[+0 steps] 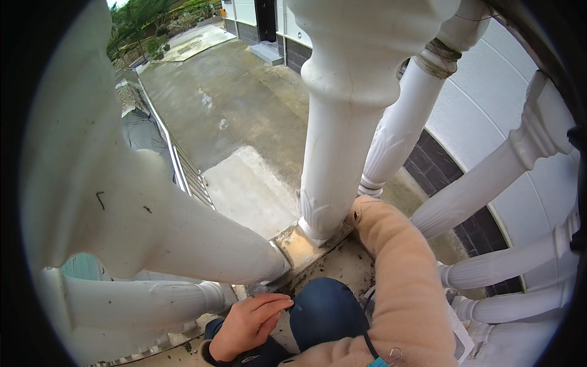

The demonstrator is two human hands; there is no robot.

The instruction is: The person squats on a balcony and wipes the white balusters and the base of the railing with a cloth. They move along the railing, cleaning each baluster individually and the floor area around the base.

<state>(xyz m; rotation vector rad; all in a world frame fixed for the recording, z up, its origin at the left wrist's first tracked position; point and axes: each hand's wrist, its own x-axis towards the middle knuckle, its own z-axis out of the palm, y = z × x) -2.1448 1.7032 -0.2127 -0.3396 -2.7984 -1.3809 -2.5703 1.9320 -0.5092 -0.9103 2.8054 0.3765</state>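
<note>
My left hand [249, 323] is low, beside my knee in dark blue trousers [327, 312]. Its fingers are drawn together and partly curled, and whatever lies between them, if anything, is hidden. My right arm, in a fuzzy peach sleeve [397, 263], reaches forward to the foot of a white baluster [333, 165]. Only a bit of my right hand [353, 215] shows past the cuff; the baluster covers the fingers. The baluster stands on a stained, dirty concrete ledge [299, 246].
More white balusters close in on both sides, one large at the left [208, 235] and one at the right [489, 177]. Beyond lie a concrete yard [244, 92], a metal railing [177, 159] and a white wall with dark tiles [434, 162]. A black cord [371, 345] hangs by my sleeve.
</note>
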